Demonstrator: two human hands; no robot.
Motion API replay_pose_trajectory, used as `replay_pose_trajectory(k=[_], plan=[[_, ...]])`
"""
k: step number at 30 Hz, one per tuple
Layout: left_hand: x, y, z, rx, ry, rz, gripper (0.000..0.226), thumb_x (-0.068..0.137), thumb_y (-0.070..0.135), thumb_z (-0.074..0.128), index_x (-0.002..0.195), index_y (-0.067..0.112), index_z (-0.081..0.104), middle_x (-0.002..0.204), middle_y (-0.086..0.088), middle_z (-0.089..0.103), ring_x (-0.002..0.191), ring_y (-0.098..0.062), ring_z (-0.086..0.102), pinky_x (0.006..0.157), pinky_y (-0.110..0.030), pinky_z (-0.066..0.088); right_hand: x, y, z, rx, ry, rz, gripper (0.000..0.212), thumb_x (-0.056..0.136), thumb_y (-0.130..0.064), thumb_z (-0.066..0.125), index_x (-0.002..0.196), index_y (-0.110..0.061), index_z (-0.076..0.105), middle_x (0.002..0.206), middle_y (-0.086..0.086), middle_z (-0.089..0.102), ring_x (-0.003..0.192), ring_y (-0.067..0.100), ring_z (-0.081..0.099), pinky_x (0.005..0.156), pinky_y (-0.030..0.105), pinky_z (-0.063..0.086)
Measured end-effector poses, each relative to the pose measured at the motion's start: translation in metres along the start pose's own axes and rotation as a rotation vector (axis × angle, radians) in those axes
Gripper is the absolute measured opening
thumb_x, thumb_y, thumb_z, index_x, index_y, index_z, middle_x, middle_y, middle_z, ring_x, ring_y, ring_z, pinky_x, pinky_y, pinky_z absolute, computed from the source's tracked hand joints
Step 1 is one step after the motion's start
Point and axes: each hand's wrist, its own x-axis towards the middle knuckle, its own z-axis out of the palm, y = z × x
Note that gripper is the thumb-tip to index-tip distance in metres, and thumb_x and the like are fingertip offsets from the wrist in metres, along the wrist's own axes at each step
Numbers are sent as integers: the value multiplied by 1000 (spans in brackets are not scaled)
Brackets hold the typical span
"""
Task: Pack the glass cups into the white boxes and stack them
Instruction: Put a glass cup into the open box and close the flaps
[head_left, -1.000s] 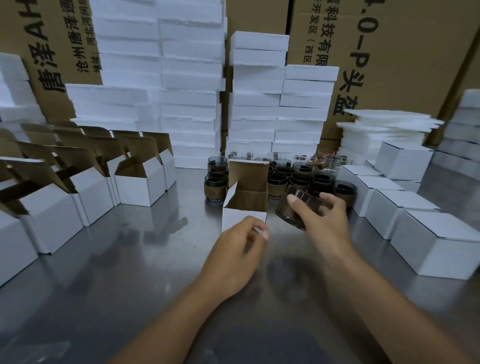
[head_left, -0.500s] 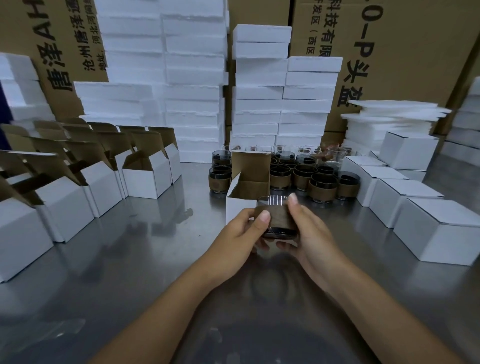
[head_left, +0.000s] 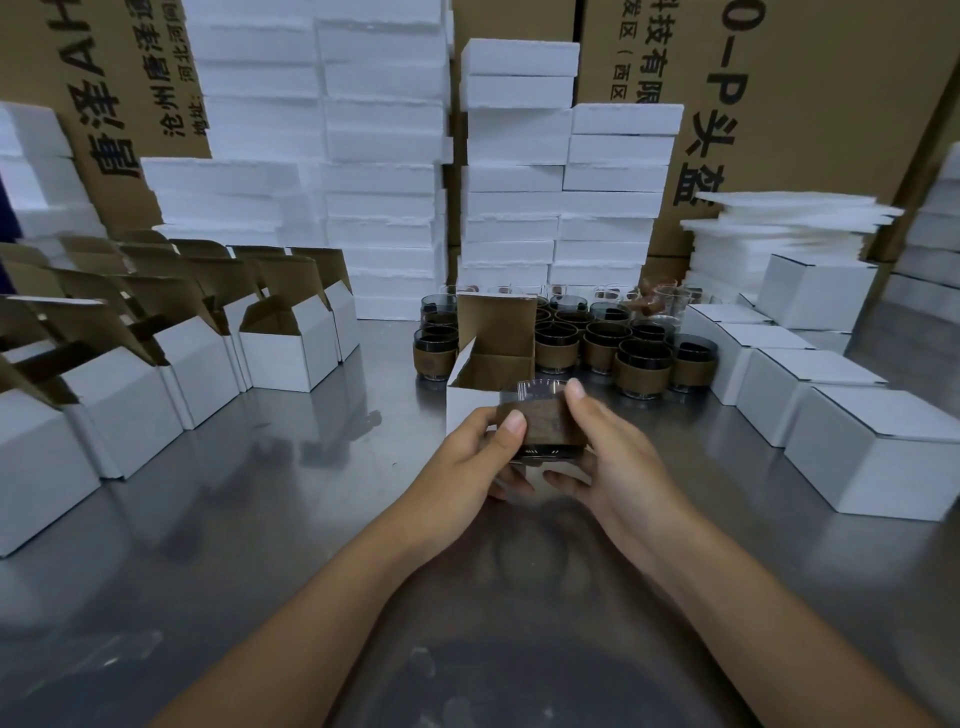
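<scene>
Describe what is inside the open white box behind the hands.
The open white box shows bare brown inner walls. Its front wall and the glass cup, held by left hand and right hand, hide its floor.

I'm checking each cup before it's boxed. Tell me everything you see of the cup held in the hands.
The glass cup is small and round, with a brown sleeve around its middle, clear glass above it and darker glass below. The left hand and right hand hold it by its sides, lifted, just in front of the open white box.
</scene>
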Motion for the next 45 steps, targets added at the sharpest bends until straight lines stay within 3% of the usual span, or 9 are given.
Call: replay_pose_trajectory(k=[4, 9, 15, 21, 27, 32, 36, 42, 45], plan=[[0, 0, 0, -5, 22, 11, 58, 74, 61, 45, 117, 22, 53, 97, -6, 66, 75, -14, 67, 68, -23, 50, 0, 3, 1, 41, 59, -5, 71, 53, -55, 71, 113, -16, 64, 104, 7, 71, 96, 18, 67, 75, 29, 50], [1, 3, -2, -60, 34, 53, 44, 77, 57, 41, 109, 31, 58, 91, -7, 68, 72, -14, 66, 69, -26, 52, 4, 0, -2, 249, 52, 82, 39, 82, -47, 57, 98, -13, 69, 92, 9, 73, 86, 18, 70, 67, 28, 51], [2, 6, -2, -56, 31, 72, 43, 78, 53, 39, 109, 30, 56, 75, 0, 68, 71, -14, 65, 70, -25, 50, 6, -2, -1, 358, 66, 166, 49, 93, -51, 42, 118, -13, 60, 101, 9, 68, 80, 15, 65, 65, 29, 49], [3, 5, -2, -39, 34, 61, 40, 77, 52, 39, 105, 30, 56, 68, 6, 67, 69, -12, 65, 68, -22, 51, 4, -2, -1, 323, 62, 148, 48, 92, -48, 45, 117, -10, 60, 110, 14, 68, 93, 24, 66, 74, 33, 52], [2, 5, -2, 19, 62, 23, 20, 94, 35, 44, 97, 25, 61, 77, 3, 67, 70, -11, 65, 67, -21, 52, 1, 1, 3, 144, 128, -46, 55, 75, -52, 56, 108, -8, 63, 99, 12, 71, 91, 23, 69, 64, 27, 54], [2, 7, -2, 60, 91, -3, 19, 95, 25, 48, 110, 17, 57, 88, -4, 69, 74, -11, 67, 66, -19, 53, 2, 7, 3, 3, 236, -256, 57, 55, -51, 69, 103, -24, 57, 95, -9, 67, 88, 7, 65, 75, 26, 55], [1, 10, 1, 40, 63, -15, 33, 97, 30, 40, 120, 14, 57, 103, -13, 67, 87, -20, 66, 82, -31, 55, 5, 12, 0, -122, 253, -416, 46, 63, -27, 83, 96, -28, 51, 82, -17, 65, 74, -13, 59, 61, 5, 44], [1, 9, 2, -3, 75, -42, 34, 98, 40, 33, 108, 25, 62, 98, -1, 70, 82, -10, 67, 81, -27, 56, 7, 18, 0, -228, 236, -496, 63, 50, -32, 89, 93, -33, 42, 91, -14, 57, 77, -10, 58, 63, 8, 44], [2, 8, 2, 2, 74, -44, 36, 95, 45, 33, 110, 27, 61, 104, -2, 69, 86, -11, 68, 86, -33, 54, 7, 19, 0, -235, 227, -506, 65, 47, -36, 86, 94, -35, 41, 96, -11, 56, 82, -8, 58, 67, 9, 45]])
